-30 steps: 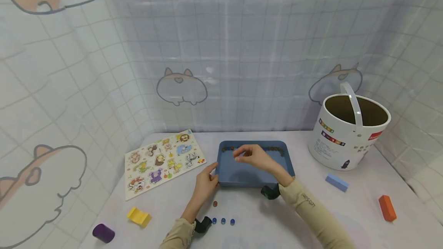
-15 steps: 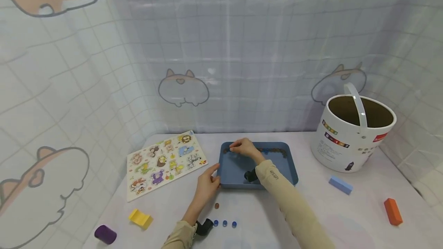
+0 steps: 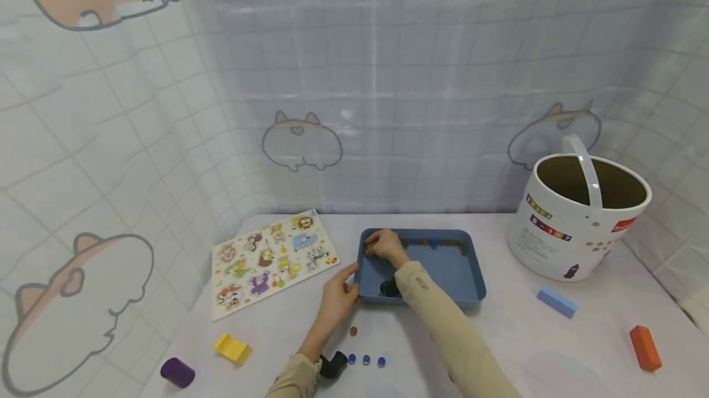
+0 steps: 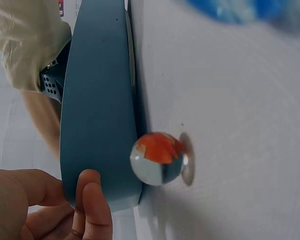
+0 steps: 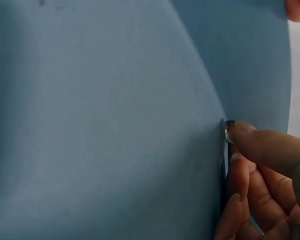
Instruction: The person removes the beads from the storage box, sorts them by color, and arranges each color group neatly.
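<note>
A shallow blue-grey tray point(image 3: 443, 275) stands on the white table, with a row of small marbles point(image 3: 434, 243) along its far wall. My left hand point(image 3: 338, 296) holds the tray's near left corner; in the left wrist view its fingertips point(image 4: 95, 200) lie on the wall. Deep in the far left corner, my right hand point(image 3: 388, 246) pinches a small glass marble point(image 5: 227, 134) against the tray side, mostly covered by the fingers. An orange and clear marble point(image 4: 157, 157) lies outside the tray, close to my left hand. Several blue marbles point(image 3: 366, 360) sit nearer to me.
An animal puzzle board point(image 3: 274, 262) lies left of the tray. A yellow block point(image 3: 232, 349) and a purple cylinder point(image 3: 177, 373) are at the front left. To the right stand a white bucket point(image 3: 554, 232), a blue block point(image 3: 556, 301) and an orange block point(image 3: 645, 347).
My right hand has moved left and down into the tray's far left corner. My left hand stays at the tray's corner. The whole head view has shifted slightly.
</note>
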A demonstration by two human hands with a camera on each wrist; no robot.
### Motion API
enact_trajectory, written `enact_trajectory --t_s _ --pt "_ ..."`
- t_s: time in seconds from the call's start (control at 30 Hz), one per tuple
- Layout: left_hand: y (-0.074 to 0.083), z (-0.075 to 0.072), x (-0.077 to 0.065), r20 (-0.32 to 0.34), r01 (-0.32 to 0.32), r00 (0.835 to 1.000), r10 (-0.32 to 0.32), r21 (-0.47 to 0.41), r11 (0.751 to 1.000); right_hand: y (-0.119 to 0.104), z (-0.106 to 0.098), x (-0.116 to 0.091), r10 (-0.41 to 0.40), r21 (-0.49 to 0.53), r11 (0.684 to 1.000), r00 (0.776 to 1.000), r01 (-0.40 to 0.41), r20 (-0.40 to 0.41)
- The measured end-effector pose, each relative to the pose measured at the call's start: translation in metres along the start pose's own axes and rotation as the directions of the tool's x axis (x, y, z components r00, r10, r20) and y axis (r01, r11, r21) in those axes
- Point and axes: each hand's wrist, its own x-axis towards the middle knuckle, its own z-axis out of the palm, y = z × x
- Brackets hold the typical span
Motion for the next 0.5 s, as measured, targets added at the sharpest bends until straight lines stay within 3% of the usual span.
enact_trajectory --t_s 0.27,0.5 --pt "0.003 0.001 -0.002 0.005 -0.002 1.0 0.002 -0.009 1.0 0.002 -0.001 -0.002 -0.001 -0.013 1.0 1.0 0.001 0.012" --pt "0.002 0.0 -0.001 -0.007 -0.003 1.0 0.003 -0.004 1.0 0.002 -0.017 -0.007 -0.054 0.101 0.994 0.995 0.046 0.085"
